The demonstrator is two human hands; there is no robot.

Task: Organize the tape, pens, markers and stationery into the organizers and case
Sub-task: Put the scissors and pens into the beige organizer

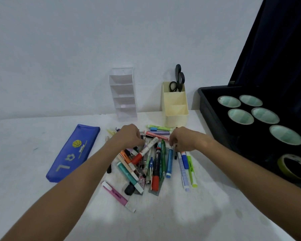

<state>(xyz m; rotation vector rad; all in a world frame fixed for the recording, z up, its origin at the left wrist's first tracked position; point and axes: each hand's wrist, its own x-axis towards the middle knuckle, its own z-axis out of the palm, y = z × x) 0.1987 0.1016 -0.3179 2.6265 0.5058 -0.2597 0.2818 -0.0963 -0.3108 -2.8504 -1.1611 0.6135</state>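
From the head camera: one pile of pens and markers (149, 160) lies mid-table, too tangled to count. Left hand (129, 135) and right hand (180, 140) reach into it, fingers curled; I cannot tell what they hold. One blue pencil case (73, 153), one clear organizer (123, 94), one cream organizer (175, 108) holding two scissors (178, 79). The black case (215, 119) holds six tape rolls (241, 116). No writing is readable.

The blue pencil case (73, 153) shows a "7", a flower shape and a yellow ball picture; the pens' words are too small to read.
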